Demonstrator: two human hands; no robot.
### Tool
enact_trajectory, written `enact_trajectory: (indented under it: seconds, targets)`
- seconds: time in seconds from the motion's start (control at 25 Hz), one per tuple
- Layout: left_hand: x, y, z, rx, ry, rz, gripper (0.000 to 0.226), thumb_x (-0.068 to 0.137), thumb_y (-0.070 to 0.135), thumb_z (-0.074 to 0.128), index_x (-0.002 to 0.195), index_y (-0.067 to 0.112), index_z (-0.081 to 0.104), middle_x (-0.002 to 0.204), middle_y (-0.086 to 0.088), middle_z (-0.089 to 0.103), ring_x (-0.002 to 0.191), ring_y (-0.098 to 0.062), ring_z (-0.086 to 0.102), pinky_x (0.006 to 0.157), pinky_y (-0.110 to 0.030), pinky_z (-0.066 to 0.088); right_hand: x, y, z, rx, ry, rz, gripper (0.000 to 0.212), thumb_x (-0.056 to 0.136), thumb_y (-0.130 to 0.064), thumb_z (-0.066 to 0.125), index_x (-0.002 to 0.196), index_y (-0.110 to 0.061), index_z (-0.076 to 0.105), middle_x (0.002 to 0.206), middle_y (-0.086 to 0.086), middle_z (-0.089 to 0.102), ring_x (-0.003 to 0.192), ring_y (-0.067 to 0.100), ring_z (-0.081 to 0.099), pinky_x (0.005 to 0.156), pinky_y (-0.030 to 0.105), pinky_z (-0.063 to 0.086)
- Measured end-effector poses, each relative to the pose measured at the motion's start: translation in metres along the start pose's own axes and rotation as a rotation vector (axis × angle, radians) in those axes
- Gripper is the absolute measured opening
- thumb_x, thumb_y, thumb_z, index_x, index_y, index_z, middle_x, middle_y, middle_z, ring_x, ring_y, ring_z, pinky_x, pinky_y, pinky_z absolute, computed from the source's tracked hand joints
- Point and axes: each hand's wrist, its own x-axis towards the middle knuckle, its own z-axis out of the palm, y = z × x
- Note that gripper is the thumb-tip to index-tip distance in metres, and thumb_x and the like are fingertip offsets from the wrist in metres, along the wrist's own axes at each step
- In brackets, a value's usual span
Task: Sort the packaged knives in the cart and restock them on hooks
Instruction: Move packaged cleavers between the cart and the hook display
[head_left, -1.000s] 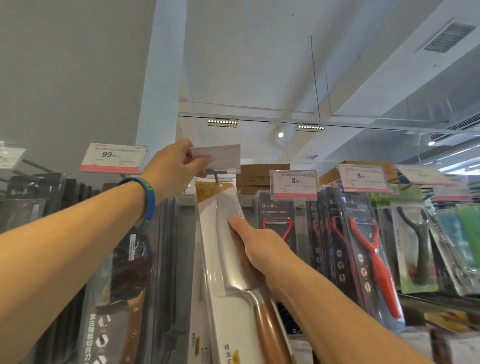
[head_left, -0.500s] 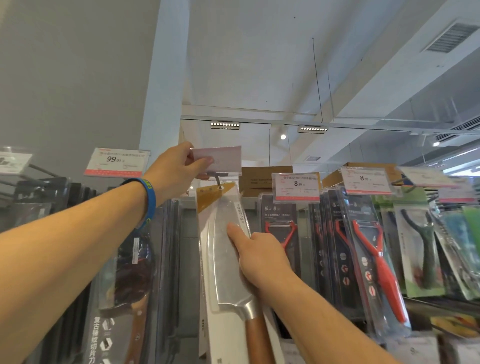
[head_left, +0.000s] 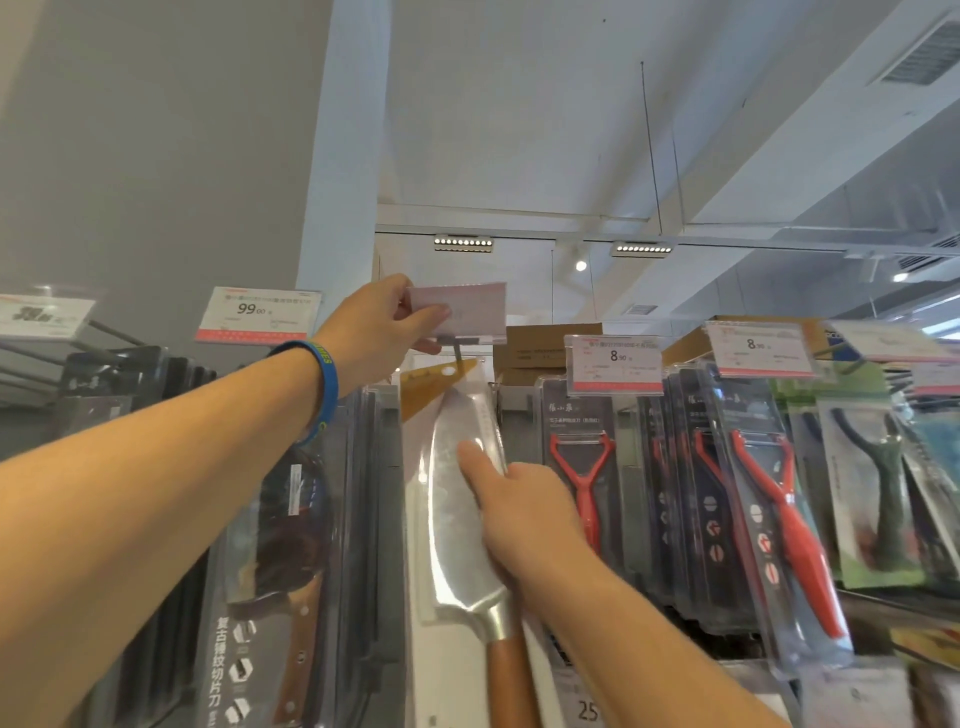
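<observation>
Packaged knife (head_left: 452, 499) is in the right hand (head_left: 524, 514), gripped by its edge, with the fingers behind it hidden. Its yellow top meets the hook (head_left: 457, 354) just below the left hand (head_left: 374, 332), which pinches the price tag (head_left: 467, 312). Can't tell if it's threaded on. The handle is cut off at the bottom.

Views: 1. Head camera, wide-angle, tilted forward and upward; near the rack of packaged knives (head_left: 452, 519); ceiling (head_left: 519, 130) fills the upper half.
</observation>
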Motion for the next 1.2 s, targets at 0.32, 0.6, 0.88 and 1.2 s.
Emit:
enact_trajectory:
  seconds: [0.32, 0.6, 0.88, 1.2]
  targets:
    - [-0.005, -0.005, 0.0, -0.031, -0.002, -0.012, 0.019, 0.096, 0.043, 0.055, 0.088, 0.027, 0.051, 0.085, 0.014, 0.061, 0.056, 0.021, 0.055, 0.039, -0.006, 0.038, 0.001, 0.03, 0.004, 0.102, -0.007, 0.005, 0.059, 0.09, -0.071, 0.049, 0.084, -0.016, 0.069, 0.079, -0.001, 0.075, 0.075, 0.016, 0.073, 0.079, 0.04, 0.062]
    - [-0.003, -0.007, 0.0, -0.031, -0.003, 0.019, 0.021, 0.096, 0.043, 0.056, 0.087, 0.024, 0.051, 0.082, 0.011, 0.062, 0.053, 0.02, 0.055, 0.039, -0.006, 0.037, 0.007, 0.034, -0.012, 0.337, -0.011, 0.211, 0.049, 0.09, -0.067, 0.055, 0.083, -0.021, 0.069, 0.061, -0.01, 0.072, 0.07, 0.014, 0.069, 0.053, 0.025, 0.046]
    - [0.003, -0.008, 0.0, -0.034, 0.039, 0.036, 0.021, 0.095, 0.045, 0.057, 0.087, 0.026, 0.053, 0.081, 0.013, 0.064, 0.058, 0.019, 0.057, 0.041, -0.009, 0.041, 0.013, 0.012, -0.005, 0.263, -0.071, 0.12, 0.049, 0.087, -0.067, 0.06, 0.089, -0.019, 0.069, 0.07, -0.005, 0.074, 0.062, 0.012, 0.073, 0.051, 0.026, 0.055]
    - [0.009, -0.005, 0.002, -0.052, 0.094, 0.077, 0.017, 0.096, 0.039, 0.058, 0.084, 0.028, 0.052, 0.081, 0.017, 0.061, 0.059, 0.02, 0.058, 0.048, -0.012, 0.048, -0.004, 0.023, -0.01, -0.007, 0.056, -0.032, 0.069, 0.089, -0.072, 0.049, 0.082, -0.006, 0.066, 0.084, 0.012, 0.072, 0.08, 0.03, 0.071, 0.083, 0.051, 0.059]
